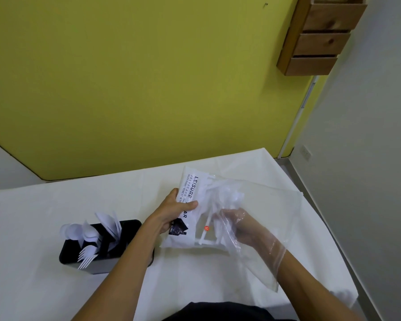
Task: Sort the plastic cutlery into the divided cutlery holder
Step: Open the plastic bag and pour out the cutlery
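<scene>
The left hand (171,212) is gripping the printed edge of a clear plastic bag (259,205) above the white-covered table (44,286), thumb pressing across a white label panel (192,195) where black capitals are reading "LEISURE"; the thumb is covering the middle of the next word, leaving only "AR" showing, and the smaller lines beside it are too fine to read. A small round red sticker (206,227) on the bag is carrying a white "M". The right hand (236,224) is reaching inside the bag, blurred by the film, so I cannot tell whether its fingers are closing on anything. White plastic cutlery pieces (220,195) are lying bunched inside the bag, their shapes hard to separate. To the left, just beside the left forearm, a black rectangular divided cutlery holder (127,228) is standing on the table, with white plastic spoons (79,231), white plastic forks (87,254) and white plastic knives (110,223) poking out of it; the forearm is hiding its near right corner.
</scene>
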Motion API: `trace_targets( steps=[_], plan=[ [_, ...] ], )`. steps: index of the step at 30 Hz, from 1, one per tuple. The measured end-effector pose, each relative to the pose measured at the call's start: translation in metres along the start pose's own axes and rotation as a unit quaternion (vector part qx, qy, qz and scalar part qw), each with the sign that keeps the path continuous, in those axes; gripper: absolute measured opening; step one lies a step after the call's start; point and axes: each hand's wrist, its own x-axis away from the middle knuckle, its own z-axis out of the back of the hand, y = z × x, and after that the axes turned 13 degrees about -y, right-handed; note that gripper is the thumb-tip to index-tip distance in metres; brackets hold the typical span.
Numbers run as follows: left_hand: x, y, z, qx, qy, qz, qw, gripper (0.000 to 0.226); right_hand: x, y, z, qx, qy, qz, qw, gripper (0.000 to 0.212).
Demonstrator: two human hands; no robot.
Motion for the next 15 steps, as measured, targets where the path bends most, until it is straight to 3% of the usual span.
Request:
trace_targets(
  steps=[2,5,6,9,11,15],
  plan=[
    [-0.001,-0.003,-0.004,0.01,0.004,-0.001,1.0,0.05,-0.002,-0.003,-0.004,-0.015,0.001,-0.005,1.0,0.038],
    [-0.002,-0.001,-0.017,-0.003,-0.019,0.005,1.0,0.06,0.013,-0.015,-0.029,-0.065,-0.003,-0.019,0.998,0.023],
    [-0.001,0.0,-0.021,-0.014,-0.028,0.01,0.999,0.064,0.012,-0.015,-0.029,-0.065,-0.003,-0.03,0.997,0.028],
    [0.002,0.002,-0.018,-0.028,-0.03,0.011,0.999,0.07,0.008,-0.016,-0.038,-0.024,0.032,-0.026,0.999,0.036],
    [0.004,0.001,-0.01,-0.034,-0.019,0.009,0.999,0.069,0.001,-0.014,-0.032,0.031,0.084,-0.018,0.996,0.017],
    [0.005,0.005,-0.005,-0.048,0.0,0.009,0.999,0.066,0.003,-0.008,-0.024,0.137,0.15,-0.002,0.979,0.029]
  ],
)
